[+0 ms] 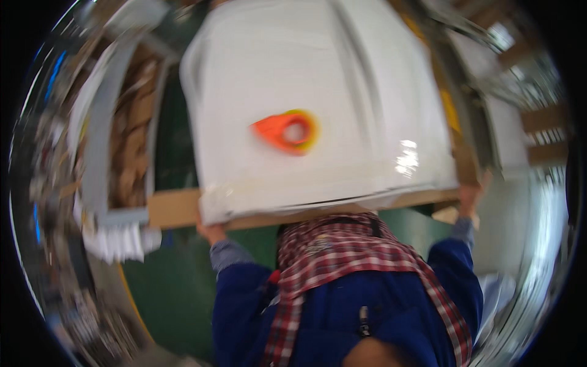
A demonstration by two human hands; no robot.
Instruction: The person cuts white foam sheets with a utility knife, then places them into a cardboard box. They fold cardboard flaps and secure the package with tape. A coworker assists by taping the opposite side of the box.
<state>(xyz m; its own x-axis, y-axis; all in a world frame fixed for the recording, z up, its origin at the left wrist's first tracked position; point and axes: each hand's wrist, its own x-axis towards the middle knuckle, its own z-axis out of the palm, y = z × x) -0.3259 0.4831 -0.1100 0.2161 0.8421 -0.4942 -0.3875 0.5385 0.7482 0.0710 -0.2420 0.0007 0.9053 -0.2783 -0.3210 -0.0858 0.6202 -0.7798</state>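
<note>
A large white-wrapped package (284, 69) lies in front of me, a strip of brown cardboard (174, 208) running along its near edge. My left hand (212, 230) grips the cardboard and the package's near left corner. At the near right corner, my right hand (472, 197) is at the end of the cardboard; its fingers are blurred and partly hidden, so its hold is unclear. An orange tape dispenser with a yellowish roll (289, 132) rests on top of the white wrapping, between my hands.
To the left stands a grey-framed container (103, 137) with brown cardboard inside. White sheets (124, 243) hang by its near end. Green floor (174, 293) shows below, with a yellow line. Cardboard pieces and racks at the right are blurred.
</note>
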